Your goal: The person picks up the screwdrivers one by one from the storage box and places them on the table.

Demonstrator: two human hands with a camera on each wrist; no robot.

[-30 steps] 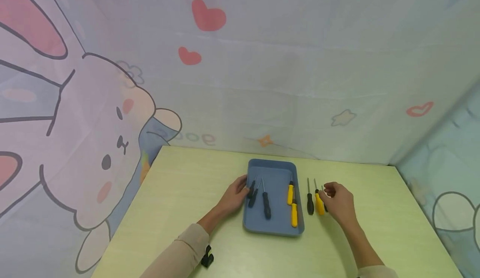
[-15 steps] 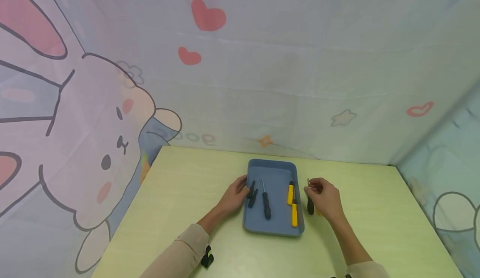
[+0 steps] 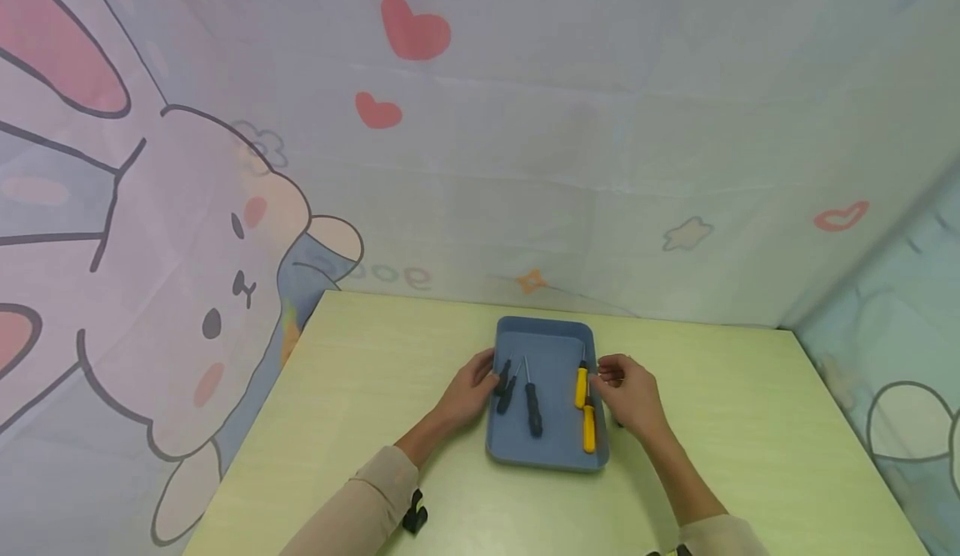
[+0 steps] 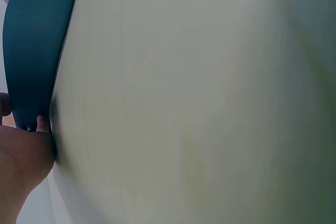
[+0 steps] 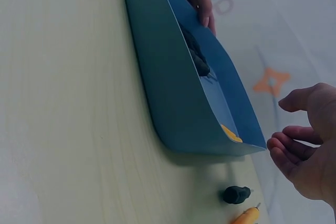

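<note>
A pale cloth (image 3: 525, 164) printed with a big rabbit (image 3: 195, 272) and red hearts (image 3: 416, 29) hangs behind a light yellow-green table (image 3: 390, 356). On the table, near its back edge, sits a blue-grey tray (image 3: 558, 398), its long sides running away from the person. Two beige sleeves (image 3: 360, 498) reach in from the near side. The left hand (image 3: 467, 393) grips the tray's left wall, the thumb over the rim and the fingers outside. The right hand (image 3: 632, 393) is beside the tray's right wall, its fingers gently bent and the thumb well apart from them; the right wrist view shows nothing between them, and the fingertips are just beside the rim at a corner. Whether they touch the tray cannot be told. Inside the tray, a long black screwdriver (image 3: 533, 410) lies left of the middle with its handle toward the person, and two smaller black screwdrivers (image 3: 507, 396) lie between it and the left wall, close to the left thumb. Along the right wall are two yellow screwdrivers (image 3: 589, 429), one nearer the person than the other, handles also toward the near side. Outside the tray, under the right hand, a black screwdriver on the table (image 5: 236, 194) and a yellow one (image 5: 247, 215) lie side by side, apart. A small black object (image 3: 415, 513) shows beside the left sleeve.
</note>
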